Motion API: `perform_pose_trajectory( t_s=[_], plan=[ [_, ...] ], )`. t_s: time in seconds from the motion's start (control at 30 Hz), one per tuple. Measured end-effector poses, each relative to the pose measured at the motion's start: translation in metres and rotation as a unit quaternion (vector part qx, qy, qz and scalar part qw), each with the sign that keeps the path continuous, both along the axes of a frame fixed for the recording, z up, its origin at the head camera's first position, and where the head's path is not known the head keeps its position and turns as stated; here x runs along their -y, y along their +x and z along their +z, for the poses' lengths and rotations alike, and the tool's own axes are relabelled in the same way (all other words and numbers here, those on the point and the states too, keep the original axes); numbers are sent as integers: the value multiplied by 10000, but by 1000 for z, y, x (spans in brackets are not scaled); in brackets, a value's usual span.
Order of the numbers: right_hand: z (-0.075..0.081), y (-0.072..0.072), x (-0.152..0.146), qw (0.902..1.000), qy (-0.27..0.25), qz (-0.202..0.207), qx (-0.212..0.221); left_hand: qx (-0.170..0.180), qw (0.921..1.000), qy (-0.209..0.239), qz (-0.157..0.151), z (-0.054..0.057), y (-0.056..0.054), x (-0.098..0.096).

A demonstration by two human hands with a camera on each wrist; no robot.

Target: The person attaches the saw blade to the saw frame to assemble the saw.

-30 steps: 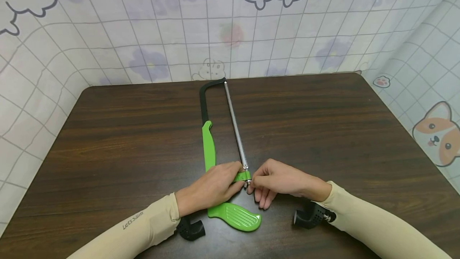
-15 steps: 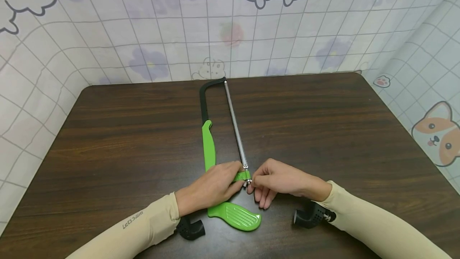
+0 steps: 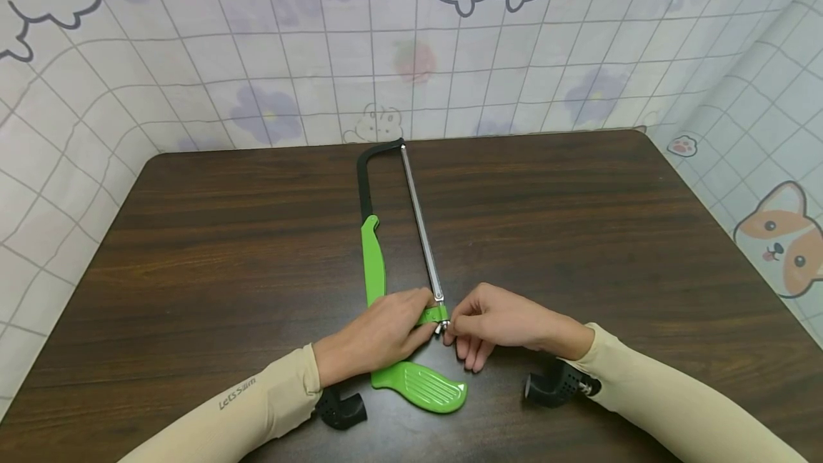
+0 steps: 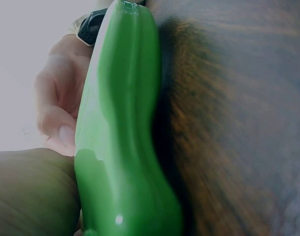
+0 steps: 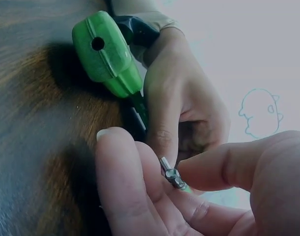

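Note:
A hacksaw (image 3: 374, 263) lies on the dark wooden table, its black frame end pointing away and its green handle (image 3: 421, 387) toward the person. The silver blade (image 3: 421, 223) runs along its right side. My left hand (image 3: 386, 331) grips the green frame beside the blade's near end, covering part of it. At that end sits a small metal wing nut (image 5: 172, 174), which my right hand (image 3: 508, 316) pinches between thumb and forefinger. The right hand's other fingers hang loosely below. In the left wrist view the green handle (image 4: 125, 98) fills the middle and hides most of the work.
The brown table (image 3: 579, 234) reaches back to a white gridded cloth wall (image 3: 411, 56) with printed animals. Black wrist cameras (image 3: 343, 409) sit under both sleeves (image 3: 675, 399), close above the tabletop.
The wing nut shows at a slightly different angle, and the right fingertips have shifted a little around it. The left hand and the hacksaw have stayed in place.

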State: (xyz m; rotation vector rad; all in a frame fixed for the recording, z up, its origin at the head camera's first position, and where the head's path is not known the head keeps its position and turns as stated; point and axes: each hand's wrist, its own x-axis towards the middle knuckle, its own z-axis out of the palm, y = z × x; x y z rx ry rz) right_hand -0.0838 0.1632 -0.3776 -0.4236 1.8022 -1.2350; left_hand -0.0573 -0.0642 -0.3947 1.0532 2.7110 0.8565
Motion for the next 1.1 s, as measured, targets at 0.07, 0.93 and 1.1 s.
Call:
perform_pose_trajectory(
  t_s=[0.07,0.93,1.1],
  plan=[
    [1,0,0,9995,163,35,-287,-6,10000,-6,-1,0,0,0],
    [12,11,3,9240,1150,109,-3646,-132,9999,-13,-52,0,-1,1],
    [11,4,-1,9696,790,126,-2314,-111,9999,-39,-36,0,0,1]
  ],
)
